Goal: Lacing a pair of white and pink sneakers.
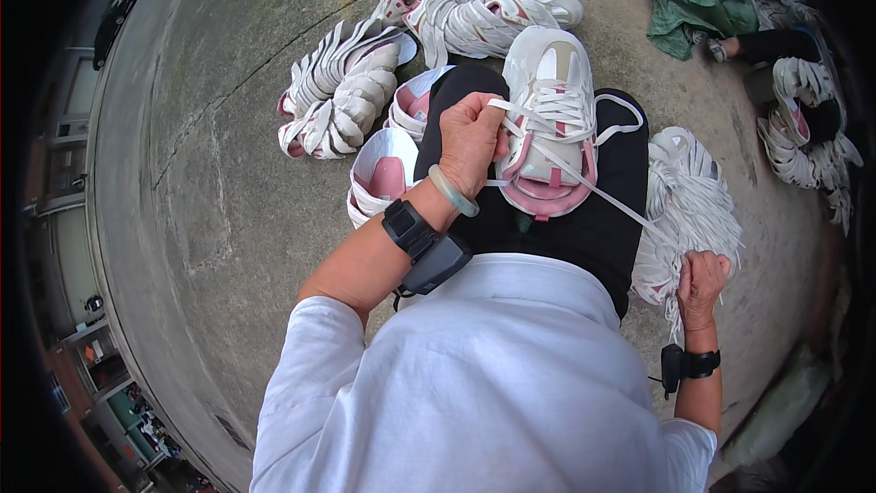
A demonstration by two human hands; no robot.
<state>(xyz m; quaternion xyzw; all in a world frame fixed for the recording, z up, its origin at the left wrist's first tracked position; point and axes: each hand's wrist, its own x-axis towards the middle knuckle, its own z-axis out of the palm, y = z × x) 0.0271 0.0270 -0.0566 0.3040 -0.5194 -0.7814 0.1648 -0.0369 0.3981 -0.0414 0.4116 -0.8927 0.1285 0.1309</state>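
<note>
Grip, right hand (703, 280): closed on white lace (620, 206), stretched straight. Grip, left hand (473, 139): pinching white lace at the shoe's (547, 151) left edge. Shoe, white-and-pink, toe forward on black trousers (630, 164), presumably for steadiness. Shoe pile (692, 201), beside right thigh. Shoe stack (493, 11), farther ahead. Writing: none legible.

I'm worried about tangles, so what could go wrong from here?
The stretched lace runs from the shoe to the right hand beside a pile of uppers with loose laces; it might snag there.

The shoe rests on the lap, and the left hand appears to pinch lacing rather than brace it, so a hard pull could twist it.

The slack loop on the shoe's right might catch or tighten unevenly.
</note>
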